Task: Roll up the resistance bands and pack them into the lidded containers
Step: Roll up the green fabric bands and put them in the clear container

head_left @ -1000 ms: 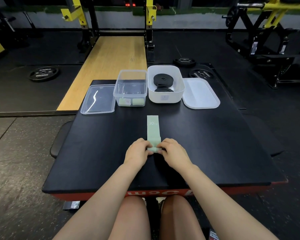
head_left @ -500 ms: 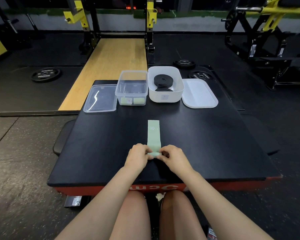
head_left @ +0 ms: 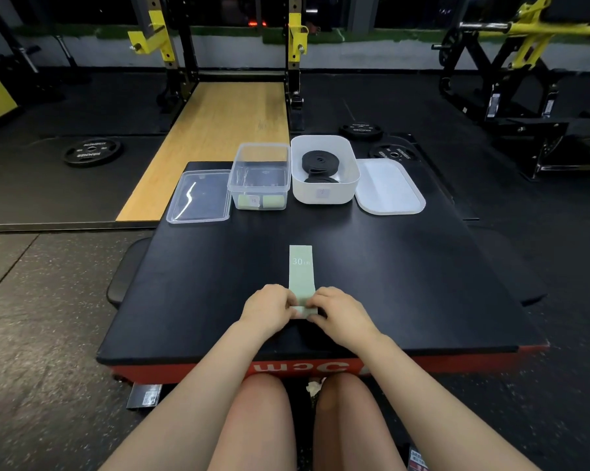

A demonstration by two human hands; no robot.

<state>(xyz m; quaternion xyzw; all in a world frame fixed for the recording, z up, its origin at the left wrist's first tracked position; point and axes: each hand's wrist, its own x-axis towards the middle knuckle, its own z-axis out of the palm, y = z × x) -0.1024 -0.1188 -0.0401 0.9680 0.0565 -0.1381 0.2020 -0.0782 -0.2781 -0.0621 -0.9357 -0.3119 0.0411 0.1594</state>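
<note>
we see both hands at the near middle of the black table, working one pale green resistance band. the left hand and the right hand sit on either side of the band's near end, where it is wound into a small roll; each grip has its fingers curled in, pinching that roll from its own side. the rest of the band lies flat on the table, stretching straight away from us, with "30" printed near its far end.

at the far edge of the table stands a clear container with two green rolled bands against its near wall, and its clear lid lies flat just to its left. just beside it on the right is a white container holding coiled black bands, with its white lid lying flat to the right.
</note>
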